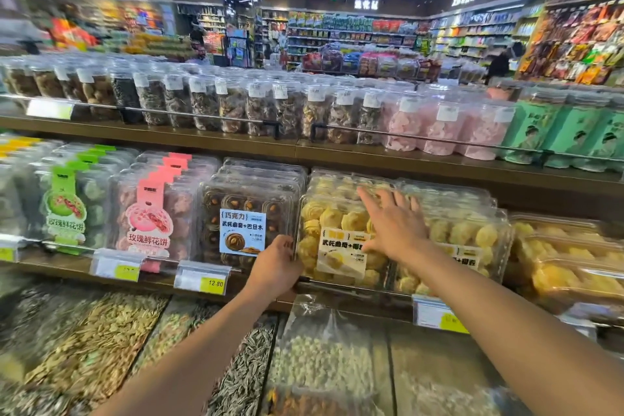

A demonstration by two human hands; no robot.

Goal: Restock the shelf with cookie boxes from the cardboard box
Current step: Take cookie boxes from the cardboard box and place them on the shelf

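Two-tier dark wooden store shelf (422,159) across the whole view, fronted by a thin metal rail. Upper tier lined with clear round plastic tubs of dried goods (202,105), pink ones (439,132) and mint-green printed canisters (574,132) toward the right. Below the shelf, open bins of loose seeds and nuts (101,331), striped sunflower seeds (243,365) among them. Lower tier packed with upright clear plastic clamshell cookie boxes: green-labelled pastry packs (64,203) far left, pink-labelled packs (148,213) next, a dark chocolate cookie box with a blue label (243,223), then the yellow swirl cookie box with a white-and-yellow label (337,240) standing at the front of its row, touching the chocolate box on one side and more yellow boxes (466,240) on the other. Left hand (275,265) curled around the lower left edge of that yellow box, gripping it at the rail. Right hand (393,223) spread flat, fingers (371,203) extended, pressed against the box's front face, not clasping. Yellow-and-white price tags (201,279) clipped along the rail. No cardboard box within view.
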